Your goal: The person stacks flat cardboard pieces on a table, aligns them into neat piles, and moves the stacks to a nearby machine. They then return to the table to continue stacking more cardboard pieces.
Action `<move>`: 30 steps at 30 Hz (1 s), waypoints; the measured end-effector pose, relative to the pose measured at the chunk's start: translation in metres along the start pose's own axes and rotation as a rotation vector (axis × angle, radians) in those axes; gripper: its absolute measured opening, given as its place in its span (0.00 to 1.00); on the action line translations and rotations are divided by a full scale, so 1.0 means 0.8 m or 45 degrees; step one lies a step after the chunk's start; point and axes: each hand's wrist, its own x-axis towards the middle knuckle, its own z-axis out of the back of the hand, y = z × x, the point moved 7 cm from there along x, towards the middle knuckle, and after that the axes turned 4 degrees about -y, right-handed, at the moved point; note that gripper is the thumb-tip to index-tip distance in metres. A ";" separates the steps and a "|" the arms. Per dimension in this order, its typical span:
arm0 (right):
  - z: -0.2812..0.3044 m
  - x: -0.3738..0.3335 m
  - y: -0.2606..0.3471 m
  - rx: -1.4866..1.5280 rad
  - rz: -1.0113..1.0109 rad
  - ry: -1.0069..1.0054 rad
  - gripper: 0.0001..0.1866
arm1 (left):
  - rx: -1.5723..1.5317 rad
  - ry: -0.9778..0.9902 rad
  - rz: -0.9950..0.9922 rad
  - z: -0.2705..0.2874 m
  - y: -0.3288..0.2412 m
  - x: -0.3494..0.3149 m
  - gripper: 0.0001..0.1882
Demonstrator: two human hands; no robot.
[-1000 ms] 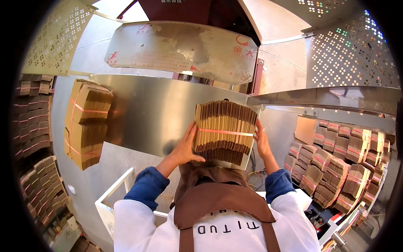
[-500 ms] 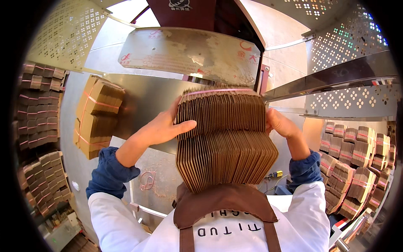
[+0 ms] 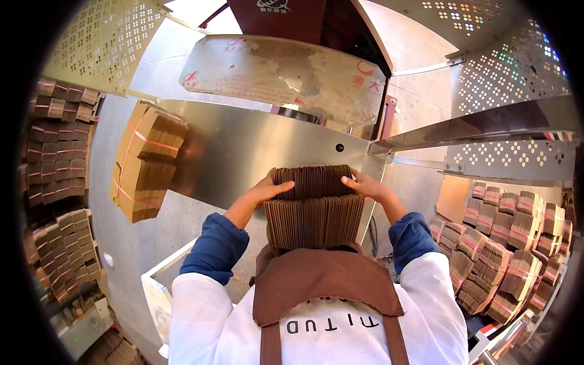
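Between my hands is a bundle of flat cardboard pieces [image 3: 315, 220], standing on edge in a packed row close to my apron. My left hand [image 3: 266, 189] presses its left end, with the thumb over the top edges. At the opposite end my right hand [image 3: 367, 186] grips the same way, thumb lying on the cardboard. The bundle's far part overlaps the near edge of a metal tabletop [image 3: 243, 143]. Its underside is hidden, and I cannot tell whether it rests on anything. No strap shows on it from here.
A strapped cardboard bundle [image 3: 141, 170] stands on the tabletop's left end. Behind the table rises a dark red machine [image 3: 292, 21] with a metal panel [image 3: 280, 73]. Strapped stacks [image 3: 58, 155] line the left side, and more bundles [image 3: 493, 267] sit at the right. A metal rail [image 3: 480, 128] slants in from the right.
The cardboard bundle has moved down and away from my view, looking smaller, and both hands went with it. The pink strap on its far side has gone out of sight.
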 end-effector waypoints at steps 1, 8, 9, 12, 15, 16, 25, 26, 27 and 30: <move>-0.002 0.010 -0.004 0.042 0.118 -0.025 0.49 | 0.021 0.014 -0.001 -0.004 -0.002 0.004 0.50; -0.025 0.046 -0.018 0.198 0.484 -0.109 0.45 | 0.299 -0.336 -0.052 0.021 0.038 0.021 0.67; -0.026 0.047 -0.022 0.187 0.517 -0.118 0.45 | 0.303 -0.339 -0.035 0.017 0.028 0.012 0.67; -0.023 0.038 -0.003 -0.003 0.322 -0.120 0.45 | 0.230 -0.364 -0.040 0.026 0.030 0.013 0.64; -0.018 0.045 -0.013 -0.016 0.261 -0.090 0.45 | 0.065 -0.176 -0.026 0.012 0.019 0.018 0.52; -0.019 0.042 -0.009 -0.005 0.289 -0.064 0.46 | -0.001 -0.092 -0.016 0.005 0.013 0.017 0.46; -0.001 -0.070 0.071 0.539 0.435 -0.060 0.51 | 0.287 -0.437 -0.488 0.013 -0.074 -0.069 0.59; 0.000 -0.077 0.071 0.660 0.420 -0.041 0.51 | 0.310 -0.462 -0.604 0.010 -0.090 -0.086 0.60; 0.005 -0.072 0.059 0.681 0.550 -0.110 0.50 | 0.333 -0.488 -0.721 0.005 -0.102 -0.101 0.62; -0.007 -0.082 0.081 0.754 0.576 -0.236 0.46 | 0.400 -0.539 -0.909 0.004 -0.071 -0.113 0.67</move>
